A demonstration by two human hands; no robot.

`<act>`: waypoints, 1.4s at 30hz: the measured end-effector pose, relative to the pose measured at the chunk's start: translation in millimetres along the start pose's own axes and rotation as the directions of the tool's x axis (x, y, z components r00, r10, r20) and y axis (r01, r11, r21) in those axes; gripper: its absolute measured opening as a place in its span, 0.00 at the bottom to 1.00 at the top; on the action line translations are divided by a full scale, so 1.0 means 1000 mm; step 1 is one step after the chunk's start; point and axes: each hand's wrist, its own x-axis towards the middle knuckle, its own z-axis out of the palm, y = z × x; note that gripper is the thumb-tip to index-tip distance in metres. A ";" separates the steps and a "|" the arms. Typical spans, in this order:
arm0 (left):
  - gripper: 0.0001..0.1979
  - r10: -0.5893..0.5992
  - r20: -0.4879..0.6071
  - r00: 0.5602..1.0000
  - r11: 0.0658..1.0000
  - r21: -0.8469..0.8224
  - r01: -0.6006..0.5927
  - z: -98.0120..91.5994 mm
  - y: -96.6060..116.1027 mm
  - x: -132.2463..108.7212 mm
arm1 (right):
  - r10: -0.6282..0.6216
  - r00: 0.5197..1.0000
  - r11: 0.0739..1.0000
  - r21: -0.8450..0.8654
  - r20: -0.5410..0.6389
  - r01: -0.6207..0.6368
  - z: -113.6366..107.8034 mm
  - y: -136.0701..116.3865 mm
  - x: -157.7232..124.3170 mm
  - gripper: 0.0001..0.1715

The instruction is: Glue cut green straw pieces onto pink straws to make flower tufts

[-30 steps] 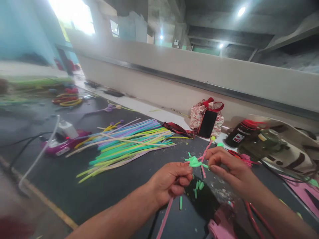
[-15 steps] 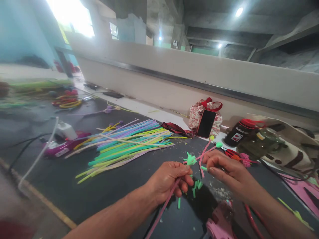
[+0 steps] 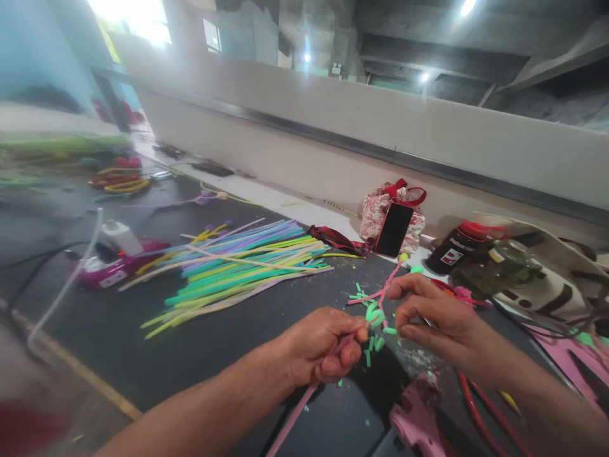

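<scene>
My left hand (image 3: 328,346) is closed around a pink stem (image 3: 297,416) that runs down toward the bottom edge. Green pieces (image 3: 374,315) stick out at the stem's tip, just past the thumb. To the right, my right hand (image 3: 425,317) is raised with its fingers curled and the thumb apart from the index finger; a thin metal tool shows partly under its palm, and its grip is unclear. Pink twisted stems (image 3: 386,291) with a yellow tip lie behind the hands. Short green cut pieces (image 3: 373,348) lie on the dark table (image 3: 228,362).
Many pastel sticks (image 3: 247,266) lie at centre left, near a purple power strip (image 3: 114,266) with cables. A phone (image 3: 394,230) leans on a patterned bag (image 3: 373,212). A black bottle (image 3: 457,249) stands right of it. A pink glue gun (image 3: 419,416) lies at the bottom.
The green pieces at the stem's tip now look spread and looped instead of bunched. My left hand has turned slightly, its fingers curled tighter. The view has shifted a little.
</scene>
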 end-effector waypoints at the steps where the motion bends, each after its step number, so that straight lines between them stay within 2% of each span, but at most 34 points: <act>1: 0.08 -0.010 0.008 1.000 1.000 -0.007 0.010 0.001 0.000 -0.001 | 0.009 1.000 1.000 -0.002 0.008 -0.009 0.000 -0.002 0.000 0.07; 5: 0.07 -0.033 0.002 0.999 0.999 0.021 0.032 0.005 0.000 -0.003 | -0.019 0.999 1.000 -0.003 0.031 0.019 0.001 -0.005 0.002 0.07; 11: 0.08 0.004 -0.124 0.992 0.972 0.235 0.026 0.004 -0.001 0.000 | -0.069 0.995 0.996 -0.050 0.071 0.072 0.003 -0.006 0.007 0.07; 17: 0.08 0.064 -0.175 0.983 0.930 0.367 0.004 0.007 -0.004 -0.001 | -0.074 0.992 0.993 -0.080 0.100 0.082 0.003 -0.008 0.009 0.07; 28: 0.09 0.065 -0.187 0.980 0.896 0.443 0.026 0.011 -0.005 -0.004 | -0.134 0.986 0.964 -0.217 0.097 0.152 0.009 -0.005 0.012 0.06; 42: 0.09 0.081 -0.170 0.982 0.879 0.477 0.011 0.008 -0.006 -0.003 | -0.137 0.989 0.919 -0.366 0.050 0.146 0.013 -0.007 0.014 0.06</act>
